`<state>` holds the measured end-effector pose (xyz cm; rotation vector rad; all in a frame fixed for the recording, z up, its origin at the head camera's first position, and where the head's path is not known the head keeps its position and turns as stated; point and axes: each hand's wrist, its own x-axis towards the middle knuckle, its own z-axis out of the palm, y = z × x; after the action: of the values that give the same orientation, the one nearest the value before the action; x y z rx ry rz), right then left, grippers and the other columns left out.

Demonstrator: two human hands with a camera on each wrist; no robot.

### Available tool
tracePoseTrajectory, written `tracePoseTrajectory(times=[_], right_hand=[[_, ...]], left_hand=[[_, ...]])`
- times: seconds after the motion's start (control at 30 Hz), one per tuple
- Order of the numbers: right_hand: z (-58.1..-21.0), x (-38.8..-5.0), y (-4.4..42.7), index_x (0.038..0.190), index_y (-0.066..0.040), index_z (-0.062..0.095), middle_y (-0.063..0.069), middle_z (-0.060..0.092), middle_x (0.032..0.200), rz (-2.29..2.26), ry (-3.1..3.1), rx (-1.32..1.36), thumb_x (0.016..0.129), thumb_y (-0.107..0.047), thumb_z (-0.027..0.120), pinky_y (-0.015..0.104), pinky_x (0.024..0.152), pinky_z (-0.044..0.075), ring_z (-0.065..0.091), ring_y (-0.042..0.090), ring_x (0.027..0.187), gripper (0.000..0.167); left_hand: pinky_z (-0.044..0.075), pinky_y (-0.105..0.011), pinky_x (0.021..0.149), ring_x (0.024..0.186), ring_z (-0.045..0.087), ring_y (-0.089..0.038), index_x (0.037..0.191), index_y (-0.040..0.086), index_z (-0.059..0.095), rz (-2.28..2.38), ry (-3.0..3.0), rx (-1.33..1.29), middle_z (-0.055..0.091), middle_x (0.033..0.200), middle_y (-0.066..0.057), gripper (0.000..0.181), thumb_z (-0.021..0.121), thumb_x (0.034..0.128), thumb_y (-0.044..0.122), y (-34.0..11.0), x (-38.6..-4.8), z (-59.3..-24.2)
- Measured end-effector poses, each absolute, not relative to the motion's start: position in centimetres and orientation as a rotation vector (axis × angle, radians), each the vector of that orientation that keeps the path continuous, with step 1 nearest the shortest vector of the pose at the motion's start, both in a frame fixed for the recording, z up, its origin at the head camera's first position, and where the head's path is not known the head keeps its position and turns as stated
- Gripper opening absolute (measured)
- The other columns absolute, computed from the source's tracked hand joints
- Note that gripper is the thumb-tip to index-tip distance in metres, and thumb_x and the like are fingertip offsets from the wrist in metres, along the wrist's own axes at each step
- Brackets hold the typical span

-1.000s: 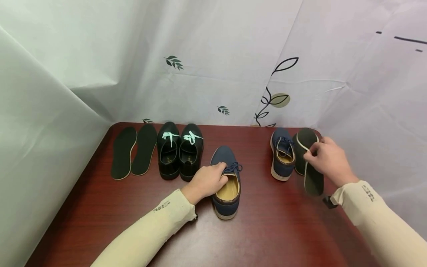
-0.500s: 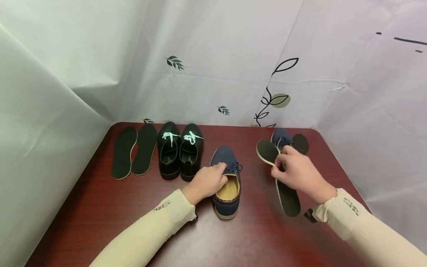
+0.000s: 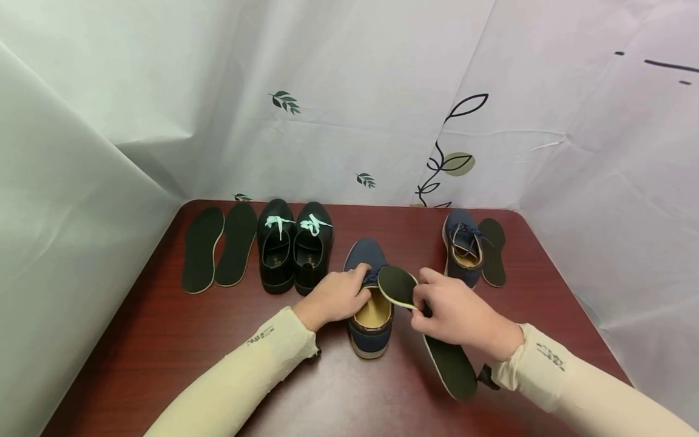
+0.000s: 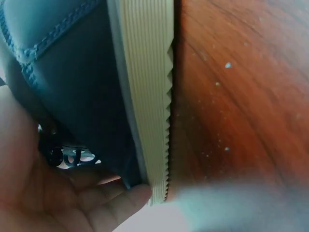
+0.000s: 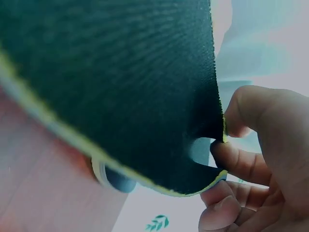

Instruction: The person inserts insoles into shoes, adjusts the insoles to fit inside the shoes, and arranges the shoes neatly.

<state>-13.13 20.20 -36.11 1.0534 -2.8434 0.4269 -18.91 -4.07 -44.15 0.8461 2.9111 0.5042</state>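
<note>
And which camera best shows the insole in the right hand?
The head view: both ends of the held insole show, the right hand covering only its middle. The right wrist view is closer but cropped; the left wrist view shows none of it.

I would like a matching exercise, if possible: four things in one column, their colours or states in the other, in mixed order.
1. Left hand
2. Right hand
3. Black shoes
4. Table

A. pinches a dark insole
B. reddish brown
C. grips a blue shoe
D. have pale green laces

Pairs: 1-C; 2-A; 3-D; 4-B
</note>
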Motion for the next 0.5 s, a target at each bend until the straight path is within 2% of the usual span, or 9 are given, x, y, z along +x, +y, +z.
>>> tracePoseTrajectory(times=[0.1,0.17,0.27,0.4,0.5], right_hand=[[-36.2,-12.7,19.8,0.062,-0.030,0.046,-0.009,0.033,0.076,0.424,-2.871,1.113,0.076,-0.014,0.067,0.018,0.046,0.032,0.029,0.001,0.049,0.029],[-36.3,-12.5,19.5,0.062,-0.029,0.045,-0.008,0.033,0.076,0.428,-2.888,1.152,0.076,-0.014,0.067,0.017,0.046,0.031,0.028,0.000,0.048,0.030],[-36.5,-12.3,19.1,0.062,-0.028,0.045,-0.008,0.034,0.076,0.441,-2.916,1.198,0.076,-0.014,0.066,0.017,0.047,0.030,0.027,-0.001,0.047,0.029],[-36.7,-12.3,18.6,0.062,-0.027,0.047,-0.008,0.036,0.077,0.456,-2.965,1.226,0.077,-0.014,0.065,0.017,0.047,0.032,0.030,0.000,0.047,0.027],[-36.8,-12.3,18.3,0.063,-0.026,0.047,-0.006,0.036,0.078,0.473,-3.008,1.235,0.080,-0.014,0.063,0.018,0.047,0.033,0.030,0.001,0.046,0.026]], left_hand=[[0.055,-0.040,0.075,0.083,0.070,-0.023,0.120,0.012,0.053,0.491,2.916,0.880,0.071,0.099,-0.006,0.029,0.042,0.1036,0.033,-4.1,-19.0,-43.9],[0.054,-0.039,0.074,0.082,0.069,-0.022,0.113,0.014,0.055,0.485,2.908,0.892,0.070,0.096,-0.004,0.024,0.043,0.1044,0.033,-4.2,-19.1,-43.7],[0.053,-0.037,0.074,0.084,0.069,-0.020,0.119,0.017,0.060,0.509,2.882,0.852,0.071,0.101,-0.003,0.027,0.047,0.1034,0.035,-4.3,-19.3,-43.2],[0.055,-0.038,0.082,0.097,0.070,-0.020,0.135,0.021,0.061,0.552,2.851,0.768,0.072,0.116,-0.003,0.039,0.051,0.1017,0.038,-4.3,-19.5,-42.9],[0.055,-0.039,0.086,0.106,0.069,-0.021,0.139,0.020,0.060,0.567,2.827,0.745,0.070,0.124,-0.004,0.042,0.050,0.1026,0.038,-4.2,-19.5,-42.9]])
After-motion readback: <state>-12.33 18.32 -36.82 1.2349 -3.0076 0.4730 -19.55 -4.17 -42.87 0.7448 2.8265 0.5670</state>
